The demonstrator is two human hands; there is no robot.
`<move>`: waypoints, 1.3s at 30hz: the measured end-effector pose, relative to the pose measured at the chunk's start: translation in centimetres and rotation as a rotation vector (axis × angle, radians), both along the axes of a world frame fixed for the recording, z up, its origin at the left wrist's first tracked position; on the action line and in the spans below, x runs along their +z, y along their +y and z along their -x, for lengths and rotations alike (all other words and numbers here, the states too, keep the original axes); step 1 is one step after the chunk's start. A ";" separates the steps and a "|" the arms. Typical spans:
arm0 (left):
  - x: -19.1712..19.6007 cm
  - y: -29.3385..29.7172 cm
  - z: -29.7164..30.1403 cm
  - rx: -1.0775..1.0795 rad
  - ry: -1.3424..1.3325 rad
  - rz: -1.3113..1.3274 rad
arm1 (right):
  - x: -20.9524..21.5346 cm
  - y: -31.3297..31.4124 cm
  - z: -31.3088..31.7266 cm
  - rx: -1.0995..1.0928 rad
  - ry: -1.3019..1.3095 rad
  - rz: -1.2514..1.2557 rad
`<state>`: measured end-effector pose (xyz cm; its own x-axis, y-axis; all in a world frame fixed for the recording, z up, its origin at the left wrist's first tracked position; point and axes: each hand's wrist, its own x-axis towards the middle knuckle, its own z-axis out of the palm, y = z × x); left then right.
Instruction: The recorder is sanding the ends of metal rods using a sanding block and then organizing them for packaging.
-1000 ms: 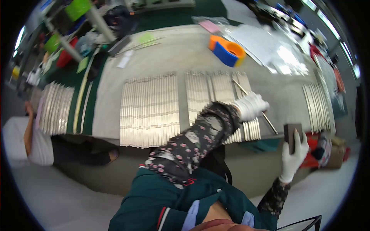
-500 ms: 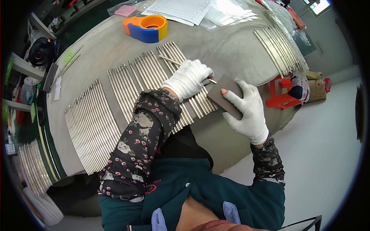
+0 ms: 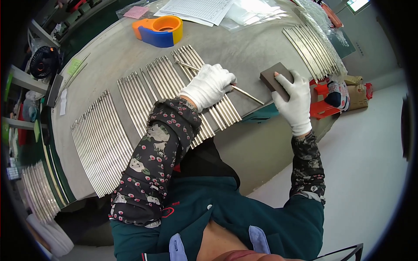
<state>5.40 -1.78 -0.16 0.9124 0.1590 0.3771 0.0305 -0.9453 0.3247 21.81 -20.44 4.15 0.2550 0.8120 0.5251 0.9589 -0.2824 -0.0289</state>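
A slim metal rod point(image 3: 249, 96) slants through the closed fingers of my left hand point(image 3: 210, 86), which wears a white glove. Its right end juts past the fist, over the grey table top point(image 3: 244, 54). Under that hand lies a row of similar rods point(image 3: 169, 76). Off to the right, my gloved right hand point(image 3: 297, 102) grips a brown rectangular block point(image 3: 271, 71), like a sanding block, with a bare thumb tip on it. The block is apart from the rod's end.
More rods point(image 3: 102, 143) lie side by side on the left, and another bundle point(image 3: 311, 52) at the far right. An orange and blue tape dispenser point(image 3: 159, 31) stands behind them, near printed sheets point(image 3: 198, 9) and clear plastic bags point(image 3: 252, 15). A red stool point(image 3: 324, 108) is beyond the right edge.
My right hand has moved right and slightly away from me with the block, off the rod's end. More of the rod shows now. My left hand has barely shifted.
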 end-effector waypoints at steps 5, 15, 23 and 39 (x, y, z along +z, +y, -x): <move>-0.3 0.0 0.0 0.006 0.038 0.058 | -0.1 0.6 2.9 0.346 0.100 0.100; -0.1 0.1 0.1 -0.005 0.061 -0.012 | 0.7 1.6 0.5 0.049 -0.079 0.076; -0.4 0.1 0.1 -0.044 -0.006 -0.010 | -0.2 1.0 -0.1 0.081 -0.069 -0.015; -0.2 0.4 -0.2 -0.021 0.026 -0.008 | 0.6 -0.2 0.8 0.185 0.033 0.019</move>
